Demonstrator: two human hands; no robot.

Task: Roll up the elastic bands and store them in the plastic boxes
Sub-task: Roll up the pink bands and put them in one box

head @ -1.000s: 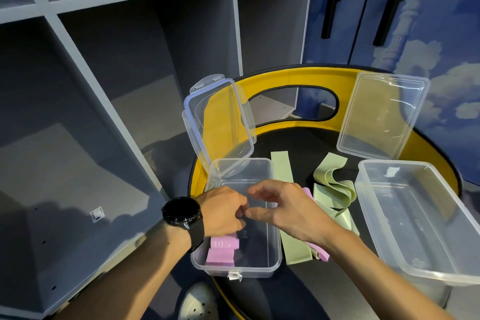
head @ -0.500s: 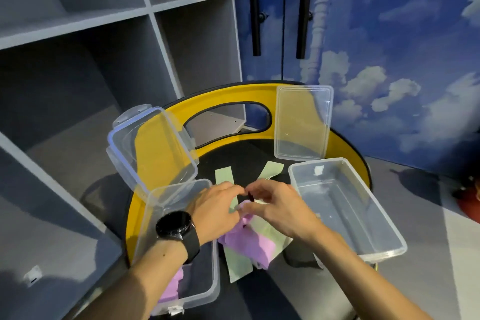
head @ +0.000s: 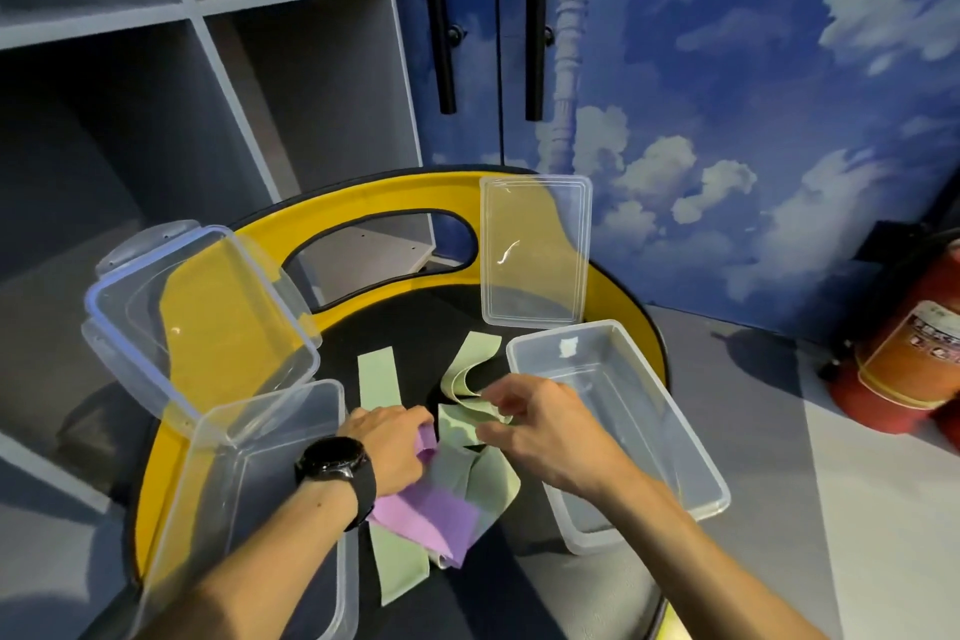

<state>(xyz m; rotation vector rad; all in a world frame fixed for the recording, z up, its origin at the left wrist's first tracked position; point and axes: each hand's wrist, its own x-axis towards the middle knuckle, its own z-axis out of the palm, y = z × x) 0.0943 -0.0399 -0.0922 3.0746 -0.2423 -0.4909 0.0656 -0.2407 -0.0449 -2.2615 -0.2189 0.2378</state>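
My left hand (head: pixel 387 447), with a black watch on the wrist, grips one end of a purple elastic band (head: pixel 423 517) that droops over the green bands. My right hand (head: pixel 540 424) pinches the edge of a curled pale green band (head: pixel 470 382). A second green band (head: pixel 382 382) lies flat on the black tabletop (head: pixel 415 322). One clear plastic box (head: pixel 270 437) stands at my left, its hinged lid (head: pixel 197 322) tilted up. Another clear box (head: pixel 618 405) stands at my right.
A loose clear lid (head: pixel 535 250) leans against the yellow rim (head: pixel 363 203) at the back. Grey shelving (head: pixel 171 83) fills the left. A blue cloud-painted door (head: pixel 727 94) stands behind, and a red fire extinguisher (head: pixel 909 348) sits on the floor at right.
My hands have left the left box and come over the bands in the middle. The left now holds the purple band and the right has separated to pinch a green one. The view swung right.
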